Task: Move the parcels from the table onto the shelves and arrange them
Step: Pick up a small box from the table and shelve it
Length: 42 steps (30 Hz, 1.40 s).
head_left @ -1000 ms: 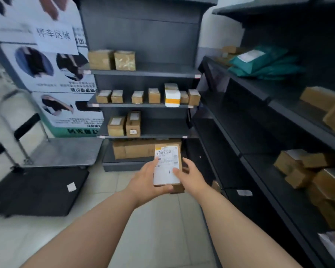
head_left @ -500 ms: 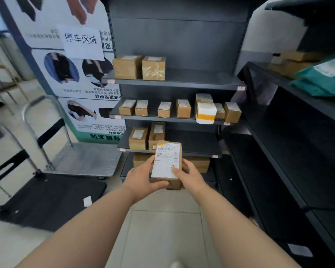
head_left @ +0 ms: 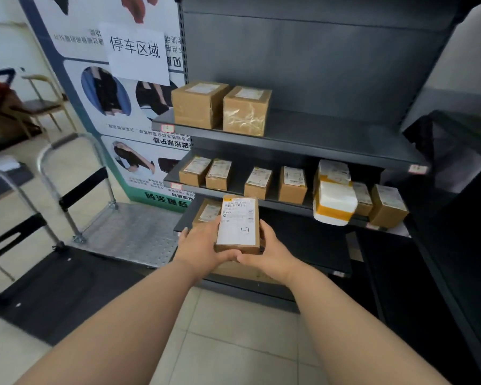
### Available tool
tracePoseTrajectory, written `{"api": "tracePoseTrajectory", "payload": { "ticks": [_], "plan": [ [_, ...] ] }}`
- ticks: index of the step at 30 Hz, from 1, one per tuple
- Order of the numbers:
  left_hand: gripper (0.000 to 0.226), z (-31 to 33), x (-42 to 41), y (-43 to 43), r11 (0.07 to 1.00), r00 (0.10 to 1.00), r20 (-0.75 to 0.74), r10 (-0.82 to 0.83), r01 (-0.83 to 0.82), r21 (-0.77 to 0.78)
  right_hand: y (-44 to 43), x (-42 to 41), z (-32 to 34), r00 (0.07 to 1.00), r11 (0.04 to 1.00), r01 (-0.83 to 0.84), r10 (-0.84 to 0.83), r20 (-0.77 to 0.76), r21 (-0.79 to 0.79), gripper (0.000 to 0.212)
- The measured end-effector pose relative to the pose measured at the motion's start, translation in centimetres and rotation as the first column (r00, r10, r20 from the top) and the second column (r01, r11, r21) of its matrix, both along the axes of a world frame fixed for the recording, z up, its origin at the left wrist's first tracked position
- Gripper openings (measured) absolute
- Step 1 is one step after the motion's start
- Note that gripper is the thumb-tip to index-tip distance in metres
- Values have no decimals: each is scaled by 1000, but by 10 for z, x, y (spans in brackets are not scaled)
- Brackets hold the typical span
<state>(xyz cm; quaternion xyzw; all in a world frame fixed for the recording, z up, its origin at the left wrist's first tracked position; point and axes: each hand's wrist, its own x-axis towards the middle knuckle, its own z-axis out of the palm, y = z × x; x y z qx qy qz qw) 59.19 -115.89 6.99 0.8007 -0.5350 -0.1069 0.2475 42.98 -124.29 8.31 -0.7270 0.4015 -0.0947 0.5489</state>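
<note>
The small brown cardboard parcel, white printed label facing up, is in the air at the front edge of the low shelf board of the dark grey metal shelf unit. Whether it is already over the board I cannot tell. Its long axis points away from the person, toward the back of the shelf.

The left hand grips the left long side and the right hand grips the right side by the close corner. Both hands have their fingers curled round the carton, and the thumbs nearly meet at its near end.

Just behind the left hand a labelled brown box already stands on that board. The bare run of board lies to the right, on the right hand's side. I judge the set-down calls for a short push forward and slightly right, to land beside that box.

One board up stand a row of small brown boxes and a white and yellow padded packet.
</note>
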Motion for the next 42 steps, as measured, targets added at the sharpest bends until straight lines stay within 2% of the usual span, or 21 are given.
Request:
{"api": "tracePoseTrajectory", "payload": {
  "ticks": [5,8,14,19,24,29,37,42],
  "plan": [
    [95,5,28,-43,998,996,86,7,-12,54,-45,32,-3,993,968,-59,32,-110,-245,100],
    [87,3,48,-69,994,997,74,-34,26,102,-69,56,-5,993,959,-55,23,-114,-279,98],
    [82,-9,116,-141,975,968,204,-146,106,194,-127,117,-22,973,915,-18,-78,-219,-404,83],
    [79,-12,165,-202,942,916,294,-273,192,276,-175,159,-27,939,850,14,-191,-285,-526,78],
    [76,-20,195,-245,911,887,317,-335,220,348,-208,188,-35,898,862,50,-260,-355,-505,74],
    [74,-34,211,-273,875,860,347,-375,205,438,-233,208,-47,874,822,-50,-239,-423,-568,68],
    [72,-56,210,-314,856,859,322,-397,220,467,-273,209,-75,827,778,-129,-258,-500,-614,68],
    [73,-66,198,-330,825,892,272,-362,170,539,-287,210,-83,788,816,-195,-200,-583,-544,69]
  ]
}}
